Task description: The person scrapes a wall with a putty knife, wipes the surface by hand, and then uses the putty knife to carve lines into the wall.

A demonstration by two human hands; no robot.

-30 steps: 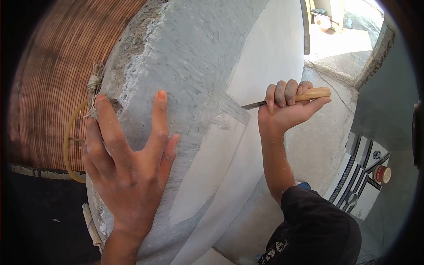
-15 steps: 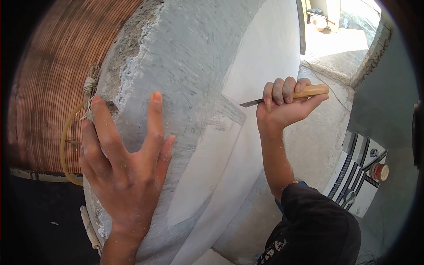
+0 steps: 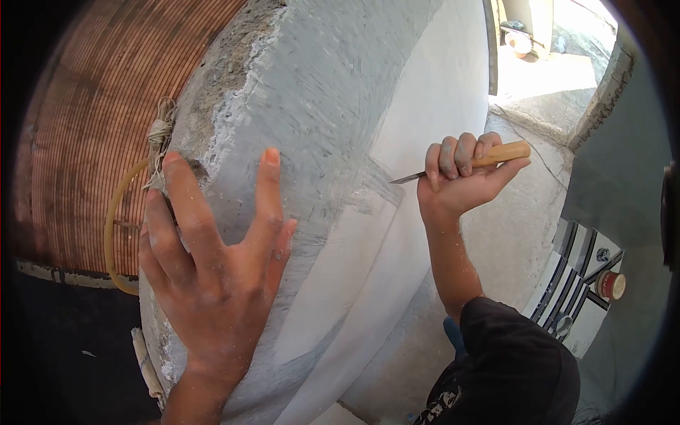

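A knife-like tool with a pale wooden handle [image 3: 511,151] is gripped in my right hand [image 3: 464,173]. Its thin dark blade points left, its tip close by the edge between grey and white on the curved plastered surface [image 3: 312,106]. My left hand [image 3: 212,262] lies with fingers spread over the left side of that surface, fingertips near its rough, broken edge [image 3: 227,71]. Whitish dust marks both hands. In the grey coat many short scrape marks show, while the right part [image 3: 439,85] is smooth and white.
Left of the edge stands a brown ribbed surface [image 3: 106,156] with a knotted cord [image 3: 161,127] and a yellowish hose [image 3: 110,234]. At lower right, a red-rimmed round container [image 3: 610,280] sits by a black-and-white striped panel [image 3: 577,283]. A thin wire crosses the concrete floor [image 3: 510,248].
The whole scene has shifted slightly right in view. The blade now shows more edge-on, turned a little in my right hand. My left hand keeps its spread pose.
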